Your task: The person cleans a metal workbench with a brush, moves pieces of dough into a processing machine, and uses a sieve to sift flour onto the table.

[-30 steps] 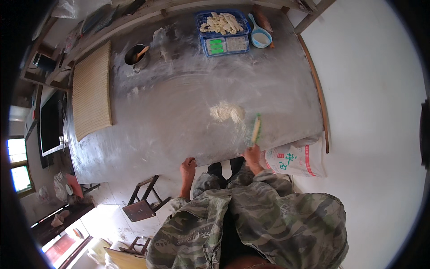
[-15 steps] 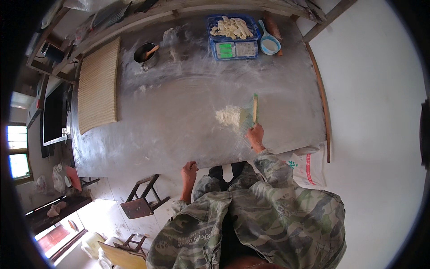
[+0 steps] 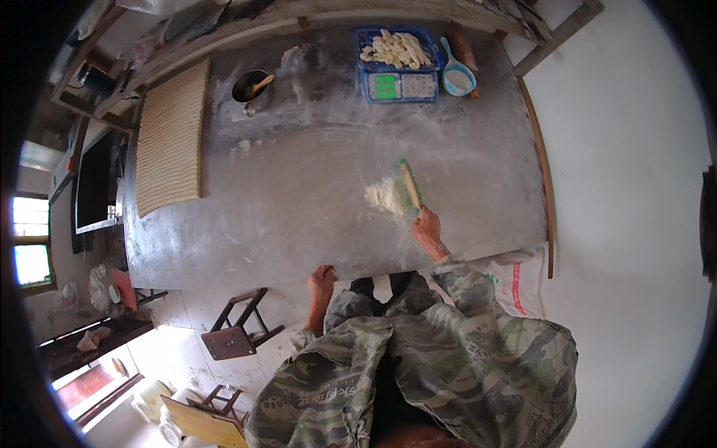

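Brush (image 3: 411, 185) just right of flour (image 3: 382, 195), right hand (image 3: 428, 227) grasping it; left hand (image 3: 322, 278) curled, nearer-left of flour, I cannot tell whether clenched

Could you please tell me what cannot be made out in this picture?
All in the head view:
- The brush's grip end: covered by the right hand.
- Whether the left hand holds anything: its curled fingers hide the palm.
- The pot's contents: lost in its dark inside.
- Part of the sack: hidden by the table edge and right sleeve.
- The scale's reading: too small.
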The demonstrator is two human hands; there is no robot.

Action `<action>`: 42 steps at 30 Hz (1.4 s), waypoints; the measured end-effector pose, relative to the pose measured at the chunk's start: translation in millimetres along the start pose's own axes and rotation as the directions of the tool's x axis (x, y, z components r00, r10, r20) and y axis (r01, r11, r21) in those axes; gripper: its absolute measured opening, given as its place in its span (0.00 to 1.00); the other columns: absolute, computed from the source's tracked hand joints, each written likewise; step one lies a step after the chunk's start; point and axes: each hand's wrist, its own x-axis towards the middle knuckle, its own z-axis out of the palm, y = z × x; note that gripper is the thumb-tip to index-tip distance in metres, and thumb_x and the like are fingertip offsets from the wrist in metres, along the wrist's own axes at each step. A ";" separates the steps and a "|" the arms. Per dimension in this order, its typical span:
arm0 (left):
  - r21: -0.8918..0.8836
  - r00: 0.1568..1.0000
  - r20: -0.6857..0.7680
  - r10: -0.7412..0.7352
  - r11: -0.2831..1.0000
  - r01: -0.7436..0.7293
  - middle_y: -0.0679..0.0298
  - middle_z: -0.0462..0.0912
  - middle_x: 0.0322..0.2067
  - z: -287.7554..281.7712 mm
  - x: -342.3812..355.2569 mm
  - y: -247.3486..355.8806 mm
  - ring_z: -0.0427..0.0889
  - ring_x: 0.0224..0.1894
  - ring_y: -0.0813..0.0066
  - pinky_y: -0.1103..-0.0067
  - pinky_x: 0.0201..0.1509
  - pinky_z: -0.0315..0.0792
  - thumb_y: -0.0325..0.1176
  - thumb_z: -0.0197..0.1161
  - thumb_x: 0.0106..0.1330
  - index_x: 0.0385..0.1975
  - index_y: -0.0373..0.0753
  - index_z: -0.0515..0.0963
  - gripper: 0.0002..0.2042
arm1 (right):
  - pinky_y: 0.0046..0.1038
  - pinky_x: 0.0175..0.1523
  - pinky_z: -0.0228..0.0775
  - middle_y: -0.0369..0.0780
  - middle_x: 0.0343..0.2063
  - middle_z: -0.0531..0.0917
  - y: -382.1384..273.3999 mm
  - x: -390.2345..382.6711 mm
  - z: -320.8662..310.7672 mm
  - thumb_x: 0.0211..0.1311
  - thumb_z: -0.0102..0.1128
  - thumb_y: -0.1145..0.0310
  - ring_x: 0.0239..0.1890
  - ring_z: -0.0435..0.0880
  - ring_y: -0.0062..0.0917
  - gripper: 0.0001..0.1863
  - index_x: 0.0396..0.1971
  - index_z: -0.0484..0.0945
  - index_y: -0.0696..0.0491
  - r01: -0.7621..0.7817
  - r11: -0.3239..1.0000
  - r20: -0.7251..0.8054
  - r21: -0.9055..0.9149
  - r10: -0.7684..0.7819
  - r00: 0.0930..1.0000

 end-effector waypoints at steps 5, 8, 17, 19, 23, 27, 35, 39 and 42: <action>-0.010 1.000 0.009 0.018 1.000 -0.018 0.54 0.85 0.28 2.5 -0.9 5.7 0.86 0.30 0.68 0.76 0.35 0.75 0.33 0.56 0.62 0.38 0.31 0.80 0.12 | 0.46 0.34 0.73 0.56 0.27 0.80 9.8 -1.7 -3.3 0.53 0.54 0.74 0.29 0.79 0.53 0.14 0.39 0.73 0.64 -0.055 0.975 0.045 0.217 0.046 0.998; 0.008 1.000 -0.003 0.012 1.000 -0.012 0.56 0.84 0.28 0.1 -2.9 -4.6 0.85 0.29 0.70 0.76 0.33 0.74 0.33 0.56 0.62 0.38 0.31 0.80 0.13 | 0.29 0.21 0.72 0.44 0.24 0.80 -19.3 7.9 -7.6 0.59 0.50 0.75 0.18 0.83 0.29 0.10 0.39 0.73 0.64 0.055 0.956 -0.010 0.287 -0.054 0.998; 0.003 1.000 -0.003 -0.025 1.000 0.025 0.56 0.84 0.28 -0.4 -7.7 -7.8 0.86 0.29 0.69 0.76 0.34 0.75 0.33 0.57 0.62 0.38 0.31 0.80 0.12 | 0.22 0.17 0.68 0.41 0.26 0.81 -151.3 3.4 51.9 0.59 0.51 0.71 0.20 0.85 0.26 0.12 0.39 0.74 0.64 -0.460 0.409 0.546 0.788 -0.120 0.829; 0.048 0.999 -0.023 -0.044 0.998 0.045 0.57 0.84 0.27 -6.5 -14.2 -7.8 0.86 0.29 0.69 0.77 0.34 0.75 0.33 0.57 0.62 0.38 0.31 0.80 0.12 | 0.23 0.16 0.67 0.42 0.24 0.81 -143.5 4.2 72.7 0.59 0.51 0.72 0.20 0.85 0.27 0.11 0.37 0.73 0.63 -0.510 0.395 0.583 0.764 -0.086 0.808; 0.000 0.999 -0.013 -0.047 0.999 0.047 0.56 0.84 0.28 -9.7 -19.5 -15.1 0.86 0.28 0.69 0.76 0.34 0.75 0.33 0.57 0.62 0.38 0.31 0.80 0.12 | 0.24 0.13 0.66 0.41 0.19 0.79 -92.7 5.9 74.3 0.57 0.49 0.73 0.17 0.83 0.27 0.08 0.32 0.73 0.63 -0.490 0.477 0.517 0.729 0.085 0.852; -0.012 0.999 0.013 -0.038 0.999 0.039 0.55 0.84 0.28 -3.6 -18.7 -16.2 0.86 0.29 0.68 0.76 0.34 0.75 0.34 0.56 0.62 0.38 0.31 0.80 0.13 | 0.23 0.14 0.66 0.41 0.22 0.80 -48.6 -8.7 19.9 0.57 0.49 0.74 0.17 0.83 0.24 0.10 0.36 0.74 0.62 -0.452 0.523 0.415 0.723 0.194 0.889; 0.022 0.998 0.064 0.028 0.999 -0.030 0.54 0.84 0.30 11.7 -6.3 8.1 0.86 0.30 0.67 0.75 0.35 0.76 0.33 0.55 0.62 0.38 0.30 0.80 0.13 | 0.23 0.19 0.71 0.41 0.22 0.81 -54.9 -58.1 -1.6 0.54 0.58 0.71 0.17 0.83 0.25 0.12 0.34 0.77 0.65 -0.365 0.716 0.596 0.596 -0.089 0.798; 0.021 0.997 0.066 0.028 0.999 -0.030 0.57 0.84 0.31 16.1 -4.0 12.1 0.85 0.30 0.71 0.78 0.30 0.75 0.33 0.56 0.62 0.39 0.31 0.79 0.12 | 0.27 0.22 0.74 0.41 0.19 0.80 -7.7 -45.5 5.8 0.52 0.60 0.71 0.17 0.83 0.26 0.12 0.30 0.77 0.67 -0.272 0.788 0.552 0.552 -0.101 0.828; 0.051 0.998 0.061 0.009 0.999 -0.012 0.59 0.84 0.31 18.8 -3.1 4.2 0.85 0.29 0.73 0.80 0.27 0.74 0.32 0.56 0.63 0.40 0.31 0.79 0.12 | 0.28 0.22 0.74 0.42 0.19 0.81 29.4 -16.1 -29.7 0.51 0.60 0.70 0.17 0.83 0.26 0.12 0.30 0.78 0.66 -0.256 0.779 0.527 0.572 -0.110 0.843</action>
